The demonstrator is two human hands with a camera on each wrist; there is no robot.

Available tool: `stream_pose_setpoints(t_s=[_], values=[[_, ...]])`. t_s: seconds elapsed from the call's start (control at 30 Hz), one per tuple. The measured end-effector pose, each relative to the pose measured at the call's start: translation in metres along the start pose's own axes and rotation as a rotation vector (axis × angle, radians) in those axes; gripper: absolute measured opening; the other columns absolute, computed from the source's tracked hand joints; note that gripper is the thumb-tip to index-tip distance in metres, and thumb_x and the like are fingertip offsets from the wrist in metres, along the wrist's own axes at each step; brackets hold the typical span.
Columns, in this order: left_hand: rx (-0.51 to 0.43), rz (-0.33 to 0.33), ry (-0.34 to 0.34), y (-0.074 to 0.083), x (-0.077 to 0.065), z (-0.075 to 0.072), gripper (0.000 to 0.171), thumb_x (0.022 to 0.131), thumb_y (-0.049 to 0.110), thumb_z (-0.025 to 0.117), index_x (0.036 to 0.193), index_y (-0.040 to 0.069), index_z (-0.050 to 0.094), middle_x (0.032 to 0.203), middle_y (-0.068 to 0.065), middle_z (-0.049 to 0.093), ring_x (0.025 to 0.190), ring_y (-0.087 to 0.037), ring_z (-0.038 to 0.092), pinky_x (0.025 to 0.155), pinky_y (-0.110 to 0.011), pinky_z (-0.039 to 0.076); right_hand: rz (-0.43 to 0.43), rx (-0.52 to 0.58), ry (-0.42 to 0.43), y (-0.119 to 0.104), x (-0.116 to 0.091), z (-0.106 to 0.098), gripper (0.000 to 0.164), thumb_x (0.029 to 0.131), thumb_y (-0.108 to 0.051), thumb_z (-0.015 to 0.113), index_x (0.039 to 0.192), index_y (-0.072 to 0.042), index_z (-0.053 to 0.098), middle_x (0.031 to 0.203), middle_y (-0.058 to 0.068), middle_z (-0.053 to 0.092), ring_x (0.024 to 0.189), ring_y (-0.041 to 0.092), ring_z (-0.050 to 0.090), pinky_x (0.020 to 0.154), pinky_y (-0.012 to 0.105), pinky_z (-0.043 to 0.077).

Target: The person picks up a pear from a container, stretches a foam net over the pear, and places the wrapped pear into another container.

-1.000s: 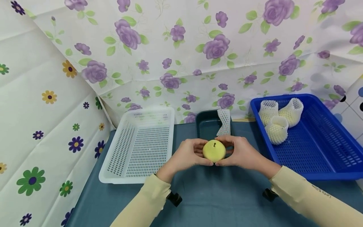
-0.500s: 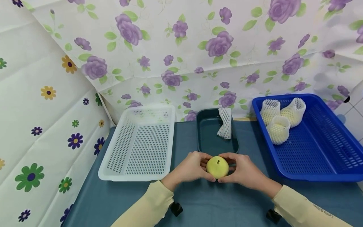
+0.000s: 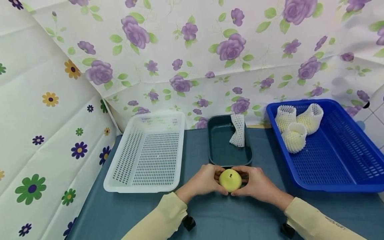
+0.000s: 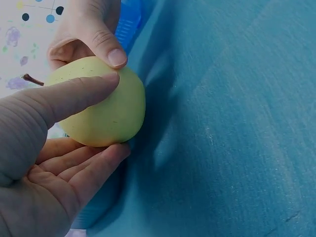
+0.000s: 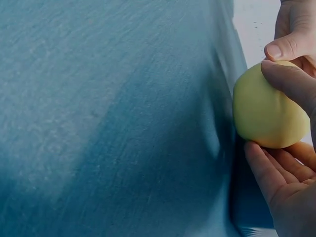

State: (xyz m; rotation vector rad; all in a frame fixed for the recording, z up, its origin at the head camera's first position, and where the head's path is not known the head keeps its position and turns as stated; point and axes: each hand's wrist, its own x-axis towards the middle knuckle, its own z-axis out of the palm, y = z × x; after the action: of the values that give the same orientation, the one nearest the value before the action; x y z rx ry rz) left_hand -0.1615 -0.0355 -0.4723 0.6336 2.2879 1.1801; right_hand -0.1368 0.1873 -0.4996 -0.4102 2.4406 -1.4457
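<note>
A round yellow-green pear (image 3: 230, 180), its short brown stem pointing up, is held between both hands just in front of the dark green tray (image 3: 220, 145). My left hand (image 3: 205, 180) grips its left side, thumb on the near face and fingers behind. From the right, my right hand (image 3: 255, 183) grips it the same way. In the left wrist view the thumbs come close together on the pear (image 4: 111, 111), whose skin carries tiny dark specks. The right wrist view shows fingers under the pear (image 5: 266, 108). A flattened white foam net (image 3: 238, 130) lies over the tray's back right edge.
To the left stands a white perforated basket (image 3: 156, 160) with nothing in it. At the right, a blue basket (image 3: 330, 160) has several foam-netted fruits (image 3: 294, 138) at its back left. A blue-grey cloth (image 3: 222, 220) covers the table; flowered sheeting hangs behind.
Both hands have brought the pear back from over the tray's front toward me, uncovering the tray. Over the last half second they barely moved. The grip looks the same.
</note>
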Motion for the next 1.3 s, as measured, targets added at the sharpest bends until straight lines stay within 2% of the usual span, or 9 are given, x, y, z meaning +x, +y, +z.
stream_pose_setpoints(t_s=[0.17, 0.6, 0.87, 1.0, 1.13, 1.3], values=[[0.01, 0.003, 0.008, -0.003, 0.002, 0.002, 0.056, 0.065, 0.021, 0.087, 0.116, 0.018, 0.063, 0.101, 0.01, 0.066, 0.086, -0.002, 0.063, 0.072, -0.016, 0.052, -0.015, -0.028, 0.018, 0.005, 0.001, 0.003, 0.075, 0.057, -0.036, 0.089, 0.124, -0.03, 0.056, 0.119, -0.007, 0.062, 0.101, 0.006, 0.063, 0.077, 0.02, 0.055], [0.037, 0.011, 0.014, -0.004, 0.004, 0.003, 0.054, 0.064, 0.022, 0.087, 0.114, 0.019, 0.064, 0.1, 0.01, 0.066, 0.084, -0.001, 0.062, 0.071, -0.015, 0.052, -0.005, -0.049, 0.02, 0.006, 0.003, 0.004, 0.076, 0.055, -0.038, 0.089, 0.123, -0.029, 0.056, 0.118, -0.007, 0.062, 0.103, 0.007, 0.062, 0.077, 0.02, 0.055], [0.005, -0.051, 0.007, -0.006, 0.002, 0.002, 0.057, 0.065, 0.019, 0.086, 0.117, 0.015, 0.064, 0.105, 0.005, 0.068, 0.091, -0.005, 0.065, 0.074, -0.016, 0.053, 0.034, -0.053, 0.003, 0.003, 0.002, 0.004, 0.076, 0.056, -0.032, 0.09, 0.124, -0.024, 0.056, 0.118, -0.003, 0.062, 0.101, 0.009, 0.063, 0.076, 0.021, 0.055], [0.039, -0.082, 0.008, -0.003, -0.004, -0.007, 0.06, 0.067, 0.017, 0.085, 0.122, 0.009, 0.061, 0.111, -0.003, 0.067, 0.098, -0.014, 0.065, 0.076, -0.018, 0.053, 0.043, -0.041, -0.012, 0.003, 0.001, 0.003, 0.08, 0.056, -0.03, 0.09, 0.127, -0.018, 0.055, 0.122, 0.002, 0.061, 0.104, 0.013, 0.063, 0.077, 0.022, 0.055], [0.09, -0.1, 0.014, 0.007, -0.012, -0.024, 0.057, 0.071, 0.016, 0.082, 0.122, 0.004, 0.06, 0.112, -0.01, 0.066, 0.1, -0.022, 0.065, 0.076, -0.021, 0.053, 0.059, -0.067, -0.036, -0.001, -0.001, -0.004, 0.083, 0.056, -0.028, 0.09, 0.129, -0.011, 0.054, 0.126, 0.008, 0.059, 0.107, 0.018, 0.063, 0.079, 0.027, 0.056], [0.122, -0.117, 0.078, 0.024, -0.021, -0.049, 0.047, 0.08, 0.019, 0.075, 0.123, 0.008, 0.06, 0.111, -0.007, 0.066, 0.099, -0.018, 0.064, 0.078, -0.026, 0.054, 0.116, -0.186, -0.071, -0.017, -0.002, -0.021, 0.072, 0.063, -0.016, 0.086, 0.128, -0.009, 0.056, 0.124, 0.008, 0.061, 0.105, 0.02, 0.063, 0.081, 0.036, 0.056]])
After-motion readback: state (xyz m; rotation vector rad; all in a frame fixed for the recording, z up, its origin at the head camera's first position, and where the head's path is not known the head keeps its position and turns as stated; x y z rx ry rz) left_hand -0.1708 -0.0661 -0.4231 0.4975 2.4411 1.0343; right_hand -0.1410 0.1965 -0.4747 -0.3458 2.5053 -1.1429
